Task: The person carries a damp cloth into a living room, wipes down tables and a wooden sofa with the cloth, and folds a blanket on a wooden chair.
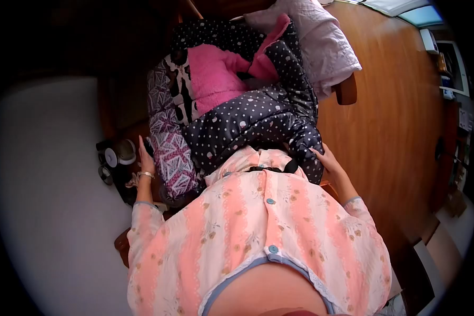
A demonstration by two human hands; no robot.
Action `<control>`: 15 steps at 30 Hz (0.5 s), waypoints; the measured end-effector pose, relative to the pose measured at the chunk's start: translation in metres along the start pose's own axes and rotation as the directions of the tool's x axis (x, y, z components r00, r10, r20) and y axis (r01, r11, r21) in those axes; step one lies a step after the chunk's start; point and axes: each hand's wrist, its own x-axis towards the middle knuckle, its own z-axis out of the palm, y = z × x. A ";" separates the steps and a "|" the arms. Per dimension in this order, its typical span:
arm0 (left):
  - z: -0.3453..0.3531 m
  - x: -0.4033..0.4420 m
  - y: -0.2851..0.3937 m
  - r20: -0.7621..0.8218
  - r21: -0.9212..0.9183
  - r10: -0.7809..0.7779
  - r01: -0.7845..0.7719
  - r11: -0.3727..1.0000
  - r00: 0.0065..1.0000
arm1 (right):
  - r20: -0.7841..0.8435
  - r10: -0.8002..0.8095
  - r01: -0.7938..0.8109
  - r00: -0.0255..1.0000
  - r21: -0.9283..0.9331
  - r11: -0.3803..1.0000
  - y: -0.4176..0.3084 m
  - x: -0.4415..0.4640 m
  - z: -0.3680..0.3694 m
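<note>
A black padded coat with white dots and pink fleece lining (pixel 247 113) lies bundled at my lap, its lining partly turned outward. Along its left side runs a padded fabric piece with a purple, white and dark pattern (pixel 166 126). My left hand (pixel 145 159) rests at that patterned side with its fingers stretched out, a bracelet round the wrist. At the coat's lower right edge is my right hand (pixel 329 160), its thumb over the dotted fabric and the other fingers at the outer side, partly hidden.
A pale pink cloth (pixel 324 47) hangs over a wooden chair arm (pixel 346 90) at the upper right. Headphones (pixel 120 154) and other small items are left of my left hand. Wooden floor (pixel 389 131) spreads to the right, with shelves and boxes along the far right.
</note>
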 end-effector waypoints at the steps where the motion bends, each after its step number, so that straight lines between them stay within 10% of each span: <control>1: -0.002 0.005 0.022 -0.034 -0.044 0.012 -0.013 0.999 0.999 | -0.008 -0.154 0.148 0.988 -0.243 0.959 0.006 0.009 0.000; 5: -0.004 0.031 0.084 -0.075 -0.103 0.204 -0.211 0.972 0.976 | -0.128 -0.278 0.267 0.952 -0.101 0.958 -0.028 0.022 -0.032; 6: 0.005 0.042 0.064 0.066 -0.206 0.117 -0.101 0.973 0.991 | -0.171 -0.274 0.283 0.946 0.025 0.959 -0.054 0.009 -0.046; 8: 0.014 0.067 0.006 -0.156 -0.159 -0.074 0.049 0.986 0.985 | -0.251 -0.277 0.338 0.928 0.248 0.908 -0.099 -0.013 -0.074; 11: -0.058 0.084 0.008 -0.158 -0.332 -0.596 0.526 0.783 0.787 | -0.336 -0.264 0.383 0.904 0.366 0.848 -0.105 -0.043 -0.097; 15: -0.064 0.086 0.008 0.203 -0.264 -0.462 0.503 0.823 0.863 | -0.417 -0.032 0.231 0.908 0.437 0.869 -0.041 -0.045 -0.097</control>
